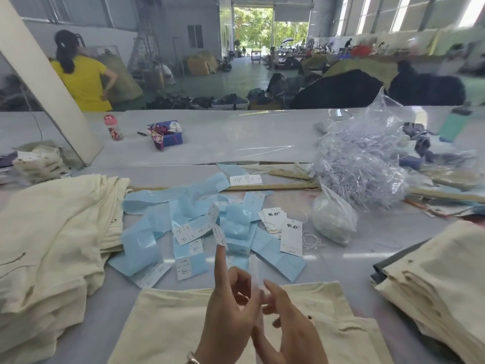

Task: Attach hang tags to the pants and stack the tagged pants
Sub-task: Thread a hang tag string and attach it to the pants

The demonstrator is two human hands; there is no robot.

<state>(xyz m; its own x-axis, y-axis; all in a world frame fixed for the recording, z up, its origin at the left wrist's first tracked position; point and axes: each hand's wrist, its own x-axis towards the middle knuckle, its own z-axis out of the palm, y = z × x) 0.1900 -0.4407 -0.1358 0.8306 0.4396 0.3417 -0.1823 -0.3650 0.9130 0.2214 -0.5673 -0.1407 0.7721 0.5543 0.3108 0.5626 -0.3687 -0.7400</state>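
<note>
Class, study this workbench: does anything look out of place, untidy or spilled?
Yes. Light blue backing strips and white printed hang tags lie scattered loosely across the grey table, overlapping at all angles, not stacked. A torn clear plastic bag of tangled tag strings spills open at the right. The cream pants piles sit comparatively neat.

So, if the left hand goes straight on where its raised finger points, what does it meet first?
Probably the white sticker at the fingertip of the left hand, then the blue backing papers on the table; depth is unclear.
</note>
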